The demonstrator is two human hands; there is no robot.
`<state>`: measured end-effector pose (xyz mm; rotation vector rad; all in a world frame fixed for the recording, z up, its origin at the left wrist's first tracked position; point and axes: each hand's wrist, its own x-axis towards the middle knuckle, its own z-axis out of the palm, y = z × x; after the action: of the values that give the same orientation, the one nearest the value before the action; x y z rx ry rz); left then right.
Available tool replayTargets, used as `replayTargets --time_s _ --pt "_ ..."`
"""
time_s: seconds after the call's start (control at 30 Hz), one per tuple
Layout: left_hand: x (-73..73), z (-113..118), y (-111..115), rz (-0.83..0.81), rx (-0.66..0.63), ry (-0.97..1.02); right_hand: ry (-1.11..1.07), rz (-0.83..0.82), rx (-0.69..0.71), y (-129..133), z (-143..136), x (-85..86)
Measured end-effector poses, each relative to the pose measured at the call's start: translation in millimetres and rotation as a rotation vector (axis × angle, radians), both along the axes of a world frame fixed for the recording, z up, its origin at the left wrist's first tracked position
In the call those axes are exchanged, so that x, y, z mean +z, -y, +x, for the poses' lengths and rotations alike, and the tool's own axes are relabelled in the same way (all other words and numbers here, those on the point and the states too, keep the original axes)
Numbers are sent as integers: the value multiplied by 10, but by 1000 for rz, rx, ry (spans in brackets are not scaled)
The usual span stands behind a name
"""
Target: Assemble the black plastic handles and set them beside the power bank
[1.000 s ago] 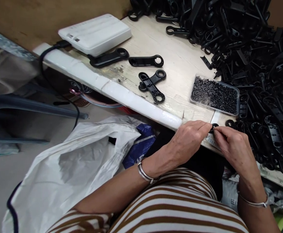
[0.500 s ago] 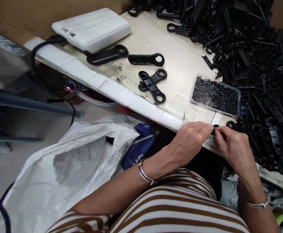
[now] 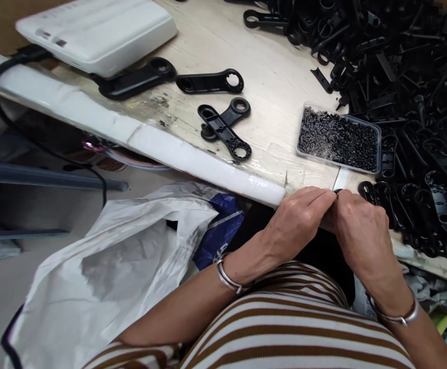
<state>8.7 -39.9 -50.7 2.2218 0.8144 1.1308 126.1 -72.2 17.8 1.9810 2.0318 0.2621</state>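
A small black part (image 3: 337, 191), mostly hidden by fingers, sits between the left hand (image 3: 300, 218) and the right hand (image 3: 359, 225) at the desk's edge, right of the frame's center. Both hands are nearly closed, fingertips pinched together around it. Just above, a clear tray (image 3: 338, 138) holds tiny dark pieces on the desk (image 3: 275, 97). A heap of black plastic parts (image 3: 392, 77) fills the upper right, while two crossed black handles (image 3: 225, 130) lie near the center and a white box (image 3: 100, 33) rests upper left.
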Motion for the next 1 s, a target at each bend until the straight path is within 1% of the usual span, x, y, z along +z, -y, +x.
replayTargets --time_s 0.07,0.1,0.17,0.23,0.27,0.33,0.4,0.43,0.5,0.63,0.7,0.8,0.9,1.0 --pt "-20 11 -3 13 22 26 -70 -19 -22 -26 51 4" --pt "-30 19 -5 21 39 41 -159 -29 -37 -32 109 0" --pt "-42 32 -5 31 69 67 -445 -35 -110 -15 261 -25" --pt "-40 41 2 26 87 86 -809 -6 -257 47 408 -70" --pt "-32 44 9 22 99 98 -968 43 -326 90 464 -96" --pt "-5 50 31 16 130 124 -1184 184 -425 181 526 -142" --pt "37 60 57 24 172 153 -1282 296 -467 247 530 -171" --pt "61 66 70 36 191 170 -1311 320 -475 262 518 -177" --pt "109 80 90 66 216 199 -1398 315 -481 255 478 -178" --pt "175 101 114 104 241 233 -1745 269 -527 163 377 -160" --pt "182 107 124 113 243 240 -1869 259 -558 126 326 -150" --pt "177 113 147 119 246 240 -1951 272 -601 99 264 -135" --pt "175 120 179 105 253 237 -1974 314 -628 87 225 -138" --pt "188 122 205 88 251 257 -1982 346 -623 67 200 -173"
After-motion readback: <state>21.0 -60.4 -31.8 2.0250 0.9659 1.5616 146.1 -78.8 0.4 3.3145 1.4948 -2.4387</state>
